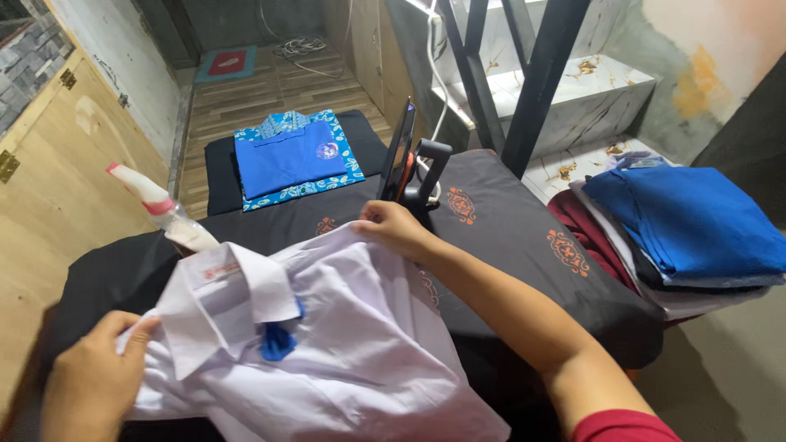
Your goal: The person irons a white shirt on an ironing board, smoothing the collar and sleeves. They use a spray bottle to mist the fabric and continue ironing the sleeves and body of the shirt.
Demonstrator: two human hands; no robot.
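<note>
Fingers (378, 214) of the right hand (399, 229) are pinching the far edge of a white shirt (344, 344), closed tight on the cloth, while the left hand (90, 381) is gripping the near side just beside the collar (225, 307), thumb pressing on top. Both hands are holding the shirt, which is lying crumpled across a bench (508, 237) covered in black cloth with orange motifs — a small blue tag (278, 342) is showing under the collar. A spray bottle (164, 211) is standing just behind the shirt, and an iron (409, 164) is sitting upright near the right hand. A folded blue patterned garment (291, 157) is lying at the far end — a stack of folded clothes (688, 229) is resting to the right.
</note>
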